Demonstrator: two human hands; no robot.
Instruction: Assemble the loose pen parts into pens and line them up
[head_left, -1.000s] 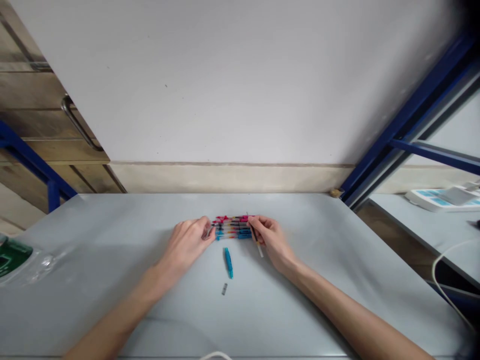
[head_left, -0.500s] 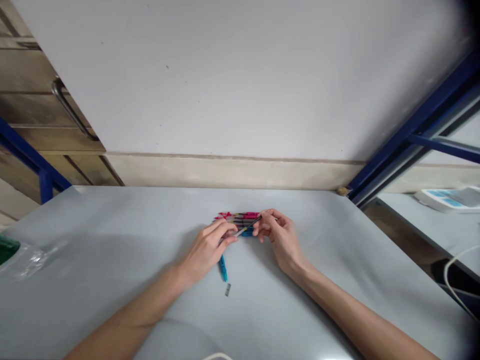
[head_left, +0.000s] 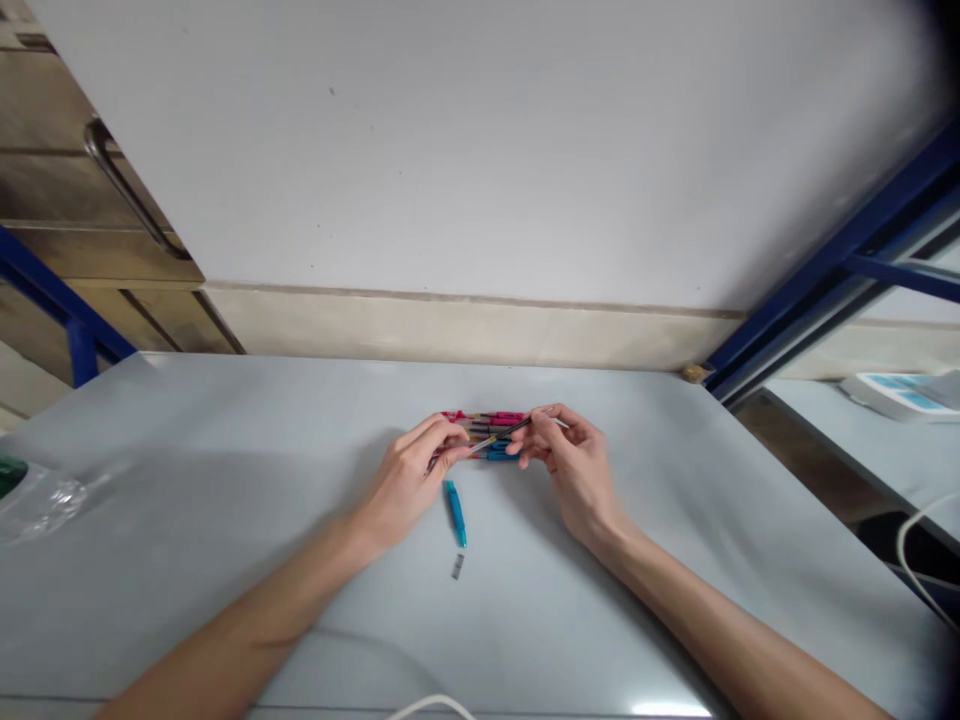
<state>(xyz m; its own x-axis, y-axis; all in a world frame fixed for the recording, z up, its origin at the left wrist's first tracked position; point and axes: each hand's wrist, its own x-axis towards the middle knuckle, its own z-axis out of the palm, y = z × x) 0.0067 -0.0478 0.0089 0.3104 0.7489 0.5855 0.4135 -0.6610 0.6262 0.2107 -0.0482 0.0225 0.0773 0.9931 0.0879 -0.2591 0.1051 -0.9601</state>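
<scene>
Between my two hands a thin pen refill (head_left: 496, 437), clear with a bit of yellow and a dark section, runs at a slant. My left hand (head_left: 405, 478) pinches its lower, clear end. At the upper, dark end, the fingertips of my right hand (head_left: 576, 468) are closed on it. Behind and below the refill lies a row of several pens (head_left: 508, 418), pink, dark and blue, partly covered by my fingers. A turquoise pen barrel (head_left: 455, 514) rests on the table just in front of my left hand. Nearer to me lies a small grey strip (head_left: 457, 567).
A clear plastic bottle or wrapper with green in it (head_left: 41, 503) lies at the table's left edge. A white cable (head_left: 431, 703) loops over the front edge. Blue metal posts (head_left: 825, 265) flank the grey table (head_left: 225, 560). A white device (head_left: 904, 397) stands on the right.
My left hand has moved slightly away from the turquoise barrel, which shows more fully now. The refill between my hands lies at a flatter slant. My view has shifted a little.
</scene>
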